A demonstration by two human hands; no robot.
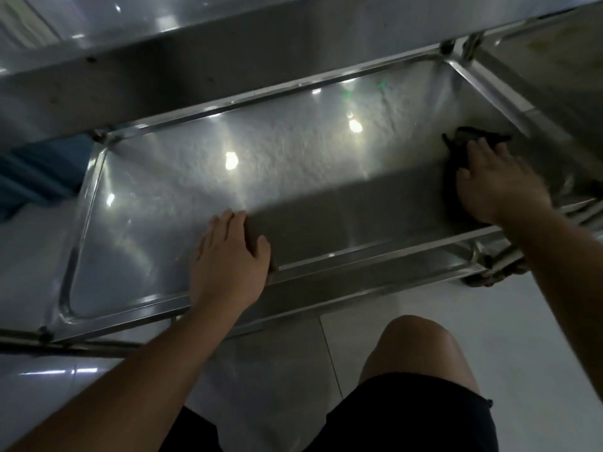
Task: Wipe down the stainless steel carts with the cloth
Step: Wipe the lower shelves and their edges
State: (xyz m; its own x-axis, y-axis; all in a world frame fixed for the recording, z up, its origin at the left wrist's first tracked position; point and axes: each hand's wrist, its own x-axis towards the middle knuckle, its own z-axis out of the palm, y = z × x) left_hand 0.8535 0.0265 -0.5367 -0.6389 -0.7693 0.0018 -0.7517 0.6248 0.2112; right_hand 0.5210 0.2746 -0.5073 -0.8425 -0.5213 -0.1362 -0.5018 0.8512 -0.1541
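Note:
A stainless steel cart shelf (293, 177) with a raised rim fills the middle of the view, shiny with light spots on it. My right hand (496, 181) lies flat on a dark cloth (470, 138) at the shelf's right end, pressing it against the metal near the right rim. The cloth shows only past my fingertips and beside my thumb. My left hand (228, 259) rests on the shelf's near rim, fingers spread over the edge, with nothing in it.
An upper steel shelf (195, 44) overhangs the far side. Another steel cart (554, 60) stands close on the right. Something blue (39, 171) lies beyond the left end. My bare knee (421, 347) and black shorts are over pale floor tiles (456, 305).

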